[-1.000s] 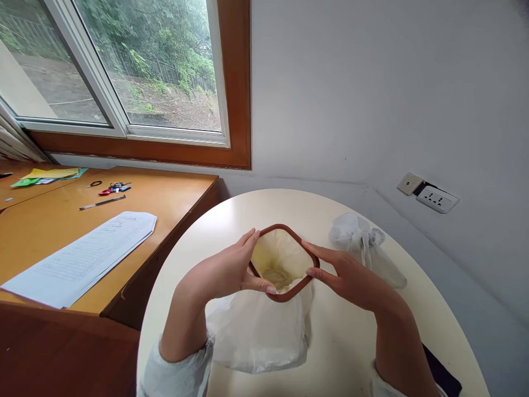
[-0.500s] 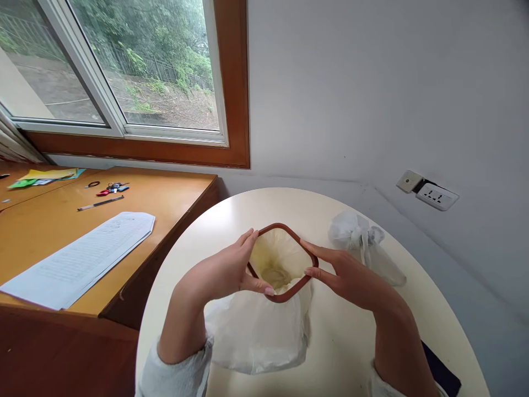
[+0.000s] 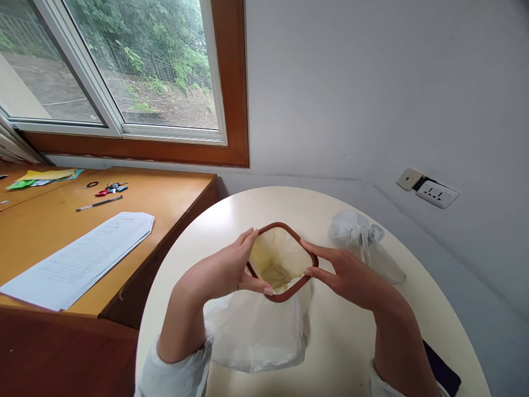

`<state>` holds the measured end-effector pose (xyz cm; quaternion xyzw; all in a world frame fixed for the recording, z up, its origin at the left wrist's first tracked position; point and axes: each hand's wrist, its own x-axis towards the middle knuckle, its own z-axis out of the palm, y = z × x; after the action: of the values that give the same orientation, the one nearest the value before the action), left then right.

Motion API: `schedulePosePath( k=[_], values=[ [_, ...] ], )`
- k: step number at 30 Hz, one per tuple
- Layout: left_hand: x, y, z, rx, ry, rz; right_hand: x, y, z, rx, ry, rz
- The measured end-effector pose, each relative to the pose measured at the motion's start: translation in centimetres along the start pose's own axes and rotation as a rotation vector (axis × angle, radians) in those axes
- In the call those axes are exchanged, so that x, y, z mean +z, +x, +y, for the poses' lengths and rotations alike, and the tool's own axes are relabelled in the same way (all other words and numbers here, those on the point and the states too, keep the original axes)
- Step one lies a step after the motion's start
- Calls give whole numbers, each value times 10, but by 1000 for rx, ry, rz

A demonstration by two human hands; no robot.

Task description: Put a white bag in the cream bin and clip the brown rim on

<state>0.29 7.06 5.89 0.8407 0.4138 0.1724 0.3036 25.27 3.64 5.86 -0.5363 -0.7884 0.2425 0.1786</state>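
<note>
A small trash bin with a brown squarish rim [image 3: 286, 296] stands on the round cream table [image 3: 343, 347], seen from above. A white plastic bag [image 3: 260, 333] lines its inside and spreads out over the near side onto the tabletop. My left hand [image 3: 229, 267] grips the rim's left side, thumb at the near corner and fingers along the far-left edge. On the right, my right hand [image 3: 345, 270] pinches the corner between thumb and fingers. The bin's outer walls are mostly hidden by the bag and my hands.
A knotted whitish plastic bag [image 3: 355, 231] lies at the table's right side. Something dark and flat [image 3: 442, 366] is partly behind my right forearm. To the left, a wooden desk [image 3: 182, 190] carries papers [image 3: 91, 253], a pen [image 3: 99, 204] and keys [image 3: 111, 189].
Both hands keep their grip on the rim, and the bin stays where it was. Only a very slight shift of the camera view shows.
</note>
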Motion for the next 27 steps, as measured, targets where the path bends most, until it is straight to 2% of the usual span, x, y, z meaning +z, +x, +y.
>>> schedulePosePath(
  k=[13, 18, 20, 24, 27],
  values=[
    [-3, 1, 2, -52, 3, -67, -1, -1, -1, 8, -4, -18],
    [-3, 1, -3, -116, 89, -64, 0, -1, 0, 3, -14, 6],
    [-5, 0, -3, -139, 158, -28, 1, 1, 2, 10, -19, 75],
    [-15, -3, 4, -252, 277, 152, 4, 7, 5, 73, -17, 250],
    [-20, -2, 7, -407, 331, 189, 6, 8, 7, 108, 9, 232]
  ],
)
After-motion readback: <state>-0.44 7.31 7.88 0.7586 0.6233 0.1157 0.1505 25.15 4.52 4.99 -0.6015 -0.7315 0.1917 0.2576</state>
